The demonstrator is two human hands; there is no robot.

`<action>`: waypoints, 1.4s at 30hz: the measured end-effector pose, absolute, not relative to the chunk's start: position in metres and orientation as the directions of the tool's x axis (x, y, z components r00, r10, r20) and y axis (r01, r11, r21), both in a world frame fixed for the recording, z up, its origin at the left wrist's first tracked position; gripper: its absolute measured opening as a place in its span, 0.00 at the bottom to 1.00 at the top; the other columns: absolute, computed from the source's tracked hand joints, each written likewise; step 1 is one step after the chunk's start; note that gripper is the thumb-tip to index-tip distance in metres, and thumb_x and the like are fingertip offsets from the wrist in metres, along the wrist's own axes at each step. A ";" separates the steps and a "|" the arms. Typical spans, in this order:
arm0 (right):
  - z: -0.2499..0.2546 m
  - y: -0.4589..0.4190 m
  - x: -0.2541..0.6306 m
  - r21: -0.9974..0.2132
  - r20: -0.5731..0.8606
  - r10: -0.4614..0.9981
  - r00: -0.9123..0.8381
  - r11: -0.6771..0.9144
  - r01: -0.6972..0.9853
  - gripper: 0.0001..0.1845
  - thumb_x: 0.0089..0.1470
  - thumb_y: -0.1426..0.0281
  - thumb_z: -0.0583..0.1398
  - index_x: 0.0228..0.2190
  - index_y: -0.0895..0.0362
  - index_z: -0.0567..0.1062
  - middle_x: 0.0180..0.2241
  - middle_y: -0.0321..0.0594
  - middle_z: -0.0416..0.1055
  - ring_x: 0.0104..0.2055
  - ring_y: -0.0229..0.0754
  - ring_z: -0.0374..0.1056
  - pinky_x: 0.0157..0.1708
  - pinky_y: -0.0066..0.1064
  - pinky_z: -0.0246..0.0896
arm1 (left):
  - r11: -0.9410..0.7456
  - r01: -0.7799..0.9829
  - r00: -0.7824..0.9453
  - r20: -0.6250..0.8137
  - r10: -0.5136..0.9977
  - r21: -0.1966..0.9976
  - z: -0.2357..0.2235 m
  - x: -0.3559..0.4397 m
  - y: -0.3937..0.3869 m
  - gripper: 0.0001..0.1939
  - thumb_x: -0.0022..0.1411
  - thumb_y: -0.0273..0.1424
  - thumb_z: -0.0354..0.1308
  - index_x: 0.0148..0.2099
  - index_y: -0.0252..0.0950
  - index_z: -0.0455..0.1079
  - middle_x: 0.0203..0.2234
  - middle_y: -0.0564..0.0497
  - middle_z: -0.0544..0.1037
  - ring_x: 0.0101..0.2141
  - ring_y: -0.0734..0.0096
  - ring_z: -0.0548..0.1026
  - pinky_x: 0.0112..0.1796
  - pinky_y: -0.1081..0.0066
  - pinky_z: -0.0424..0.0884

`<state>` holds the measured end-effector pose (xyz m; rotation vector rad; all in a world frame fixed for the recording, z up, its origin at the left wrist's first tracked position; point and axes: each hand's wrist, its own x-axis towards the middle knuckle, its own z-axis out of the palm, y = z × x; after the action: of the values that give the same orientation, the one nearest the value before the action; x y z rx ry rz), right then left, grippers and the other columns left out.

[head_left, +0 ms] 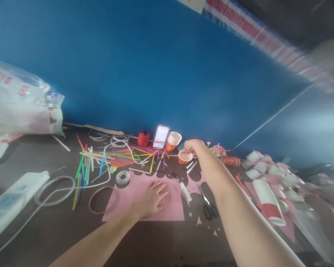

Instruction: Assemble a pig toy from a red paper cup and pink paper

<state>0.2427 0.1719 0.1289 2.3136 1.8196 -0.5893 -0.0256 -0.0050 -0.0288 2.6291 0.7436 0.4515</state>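
My left hand (pixel 153 198) lies flat with its fingers spread on a sheet of pink paper (pixel 119 207), whose far edge is cut in scallops. My right hand (pixel 193 145) reaches over the rim of a red and white paper cup (pixel 184 159), its fingers bent downward. What those fingers hold, if anything, I cannot make out. A white glue tube (pixel 185 191) rests across the paper's right edge. Beside it are black-handled scissors (pixel 208 207) and small pink paper scraps (pixel 198 221). Near the cup lies a dark marker (pixel 188 164).
Coloured sticks (pixel 94 159) and a white cable (pixel 72 190) spread over the left side, by a power strip (pixel 19 196). A tape roll (pixel 123 177), red thread spool (pixel 143 138), pixelated phone (pixel 161 136) and stacked cups (pixel 173 141) stand farther back. White-and-pink cup pieces (pixel 269 200) pile up at right.
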 end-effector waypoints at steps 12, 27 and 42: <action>0.111 0.157 0.278 -0.232 -0.545 0.799 0.253 -0.434 0.870 0.16 0.57 0.61 0.58 0.38 0.62 0.72 0.30 0.38 0.72 0.27 0.34 0.69 0.28 0.29 0.67 | -0.797 0.414 0.818 0.205 0.538 0.441 -0.027 -0.028 -0.001 0.28 0.57 0.41 0.55 0.60 0.43 0.60 0.60 0.45 0.59 0.60 0.52 0.54 0.58 0.49 0.50; 0.085 0.118 0.309 -0.558 -0.263 0.914 0.307 -0.404 0.725 0.12 0.57 0.67 0.57 0.39 0.61 0.73 0.32 0.41 0.75 0.31 0.37 0.71 0.29 0.29 0.67 | -0.818 0.403 0.831 0.211 0.515 0.411 -0.029 -0.030 0.004 0.28 0.58 0.41 0.54 0.60 0.43 0.59 0.60 0.46 0.59 0.60 0.51 0.55 0.58 0.48 0.51; 0.033 -0.038 0.225 -0.655 0.234 0.927 0.292 -0.072 0.752 0.14 0.56 0.68 0.52 0.38 0.59 0.74 0.38 0.46 0.75 0.41 0.44 0.71 0.43 0.33 0.65 | -0.841 0.429 0.849 0.171 0.501 0.330 -0.031 -0.029 0.004 0.34 0.61 0.42 0.51 0.65 0.36 0.48 0.63 0.43 0.53 0.63 0.54 0.49 0.60 0.51 0.50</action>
<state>0.2253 -0.0383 0.0328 2.9826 2.4059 -0.5099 -0.0286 0.0039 -0.0314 2.7457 0.7059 0.3636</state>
